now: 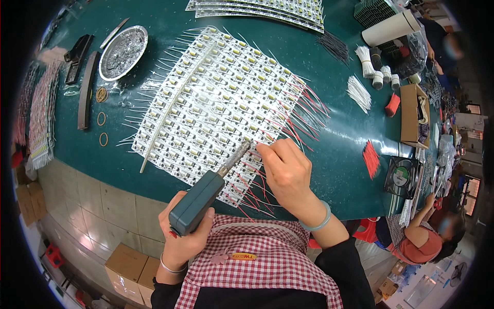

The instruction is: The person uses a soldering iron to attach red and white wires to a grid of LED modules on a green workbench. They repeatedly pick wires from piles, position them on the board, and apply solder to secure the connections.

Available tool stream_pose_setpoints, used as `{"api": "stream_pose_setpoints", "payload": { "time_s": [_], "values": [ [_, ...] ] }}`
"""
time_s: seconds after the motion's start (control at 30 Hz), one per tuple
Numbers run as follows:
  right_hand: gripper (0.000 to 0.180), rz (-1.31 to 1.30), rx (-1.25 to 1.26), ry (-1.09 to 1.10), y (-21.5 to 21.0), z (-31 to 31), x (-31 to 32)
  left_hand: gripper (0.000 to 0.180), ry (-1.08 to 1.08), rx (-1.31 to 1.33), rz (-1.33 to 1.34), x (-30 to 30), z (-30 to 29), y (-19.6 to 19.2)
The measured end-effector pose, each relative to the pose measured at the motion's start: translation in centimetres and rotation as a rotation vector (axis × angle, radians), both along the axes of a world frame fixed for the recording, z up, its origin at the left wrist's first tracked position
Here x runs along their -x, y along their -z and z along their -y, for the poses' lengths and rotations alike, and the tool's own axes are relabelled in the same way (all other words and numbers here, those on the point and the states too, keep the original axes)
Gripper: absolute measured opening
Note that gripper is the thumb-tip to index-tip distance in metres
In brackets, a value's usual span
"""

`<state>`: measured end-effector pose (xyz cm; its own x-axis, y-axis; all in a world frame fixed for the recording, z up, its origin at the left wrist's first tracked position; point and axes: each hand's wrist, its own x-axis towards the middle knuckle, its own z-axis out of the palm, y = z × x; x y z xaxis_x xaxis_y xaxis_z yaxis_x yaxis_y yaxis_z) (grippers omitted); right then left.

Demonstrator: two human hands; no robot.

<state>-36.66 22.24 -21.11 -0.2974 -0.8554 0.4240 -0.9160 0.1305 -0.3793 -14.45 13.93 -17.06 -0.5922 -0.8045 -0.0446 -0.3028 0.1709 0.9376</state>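
My left hand is wrapped round a dark green soldering gun. Its metal tip reaches up and right to a large panel of white circuit boards with rows of small yellowish parts. Beside the tip, my right hand is closed in a pinch at the panel's right part; whatever is between the fingertips is too small to make out. Red and white wires stick out along the panel's right edge, and white wires fringe its left edge. A pale thin strip lies across the boards.
On the green table are a foil-lined dish, rubber bands, red wires, white wires, black wires and a cardboard box. More boards are stacked at the back. A co-worker sits at the right.
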Motion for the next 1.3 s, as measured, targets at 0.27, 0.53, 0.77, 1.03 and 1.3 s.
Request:
{"api": "stream_pose_setpoints", "payload": {
  "time_s": [0.27,0.53,0.77,1.03,1.3],
  "values": [
    [0.021,-0.016,-0.004,0.002,-0.2,0.0,-0.1,0.021,-0.078,-0.114,0.006,-0.7,-0.5,0.5],
    [0.02,-0.007,-0.004,0.013,-0.1,0.0,-0.1,0.023,-0.048,-0.071,0.003,-0.8,-0.2,0.3],
    [0.021,-0.002,-0.067,0.07,-3.0,-2.5,0.2,0.028,-0.127,-0.052,-0.03,-1.4,-0.7,0.5],
    [0.03,0.084,0.079,0.007,-4.6,-2.4,-1.5,0.029,-0.119,-0.084,-0.004,-1.7,-0.9,0.1],
    [0.022,0.069,0.059,0.012,-0.1,-0.9,-2.4,0.024,-0.109,-0.036,-0.031,-2.6,-1.1,0.5]
  ]
}}
